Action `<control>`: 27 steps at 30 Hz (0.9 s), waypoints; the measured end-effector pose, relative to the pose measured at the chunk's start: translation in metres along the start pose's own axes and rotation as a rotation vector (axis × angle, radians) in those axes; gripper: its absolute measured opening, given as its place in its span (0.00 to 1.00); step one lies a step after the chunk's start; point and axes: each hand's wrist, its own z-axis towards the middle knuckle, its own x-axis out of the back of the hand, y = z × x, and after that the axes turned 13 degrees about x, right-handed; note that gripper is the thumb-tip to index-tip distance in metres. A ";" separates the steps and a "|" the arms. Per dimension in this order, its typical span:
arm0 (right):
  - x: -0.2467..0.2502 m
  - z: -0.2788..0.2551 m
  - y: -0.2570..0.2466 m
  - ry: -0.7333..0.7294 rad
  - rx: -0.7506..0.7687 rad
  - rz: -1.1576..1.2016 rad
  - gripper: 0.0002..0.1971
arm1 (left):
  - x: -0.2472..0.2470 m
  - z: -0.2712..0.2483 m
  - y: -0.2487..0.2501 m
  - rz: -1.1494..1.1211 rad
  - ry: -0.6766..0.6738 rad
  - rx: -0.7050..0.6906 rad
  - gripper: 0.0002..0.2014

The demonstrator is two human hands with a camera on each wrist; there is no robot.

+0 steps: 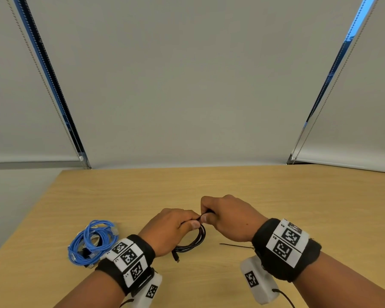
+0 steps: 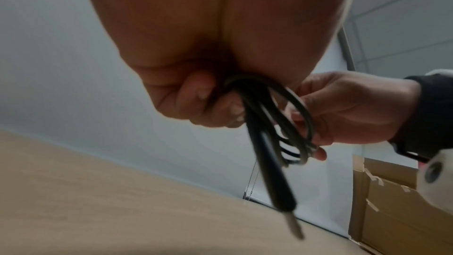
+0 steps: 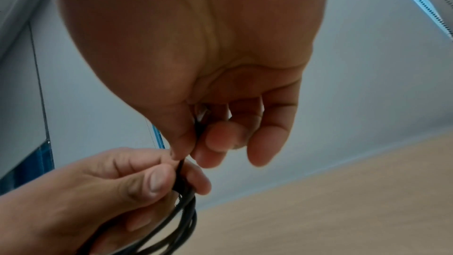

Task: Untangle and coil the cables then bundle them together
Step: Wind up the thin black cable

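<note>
A coiled black cable [image 1: 195, 240] hangs over the wooden table [image 1: 231, 187], its plug end [image 1: 176, 257] dangling near the surface. My left hand [image 1: 176, 225] grips the top of the coil [image 2: 264, 108] between thumb and curled fingers. My right hand [image 1: 227, 215] pinches a strand of the same black cable [image 3: 182, 166] right beside the left thumb. The loops [image 3: 181, 220] droop below both hands. A coiled blue cable [image 1: 91, 242], with a pale cable mixed in, lies on the table to the left of my left wrist.
A thin black tie-like strip [image 1: 236, 246] lies on the table under my right wrist. Window blinds with bead chains [image 1: 53, 92] stand behind the far table edge. Cardboard boxes [image 2: 392, 207] show beyond the table in the left wrist view.
</note>
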 end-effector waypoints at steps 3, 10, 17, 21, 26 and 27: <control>0.002 0.001 -0.001 0.066 0.025 -0.010 0.06 | 0.001 -0.001 -0.009 -0.188 -0.032 0.034 0.10; -0.008 -0.003 0.003 0.133 0.010 -0.012 0.11 | -0.003 -0.008 -0.007 -0.858 -0.114 0.122 0.09; -0.023 -0.008 0.005 0.170 -0.138 0.678 0.14 | -0.004 -0.010 -0.002 -0.808 0.053 0.077 0.09; -0.025 -0.007 0.002 0.160 -0.134 0.753 0.18 | -0.008 -0.007 0.004 -0.738 0.119 0.091 0.08; -0.019 -0.005 0.009 0.299 -0.156 0.738 0.18 | -0.005 -0.010 -0.003 -0.861 0.059 0.189 0.06; -0.017 -0.005 0.010 0.325 -0.163 0.738 0.18 | -0.004 -0.011 -0.006 -0.877 0.023 0.225 0.07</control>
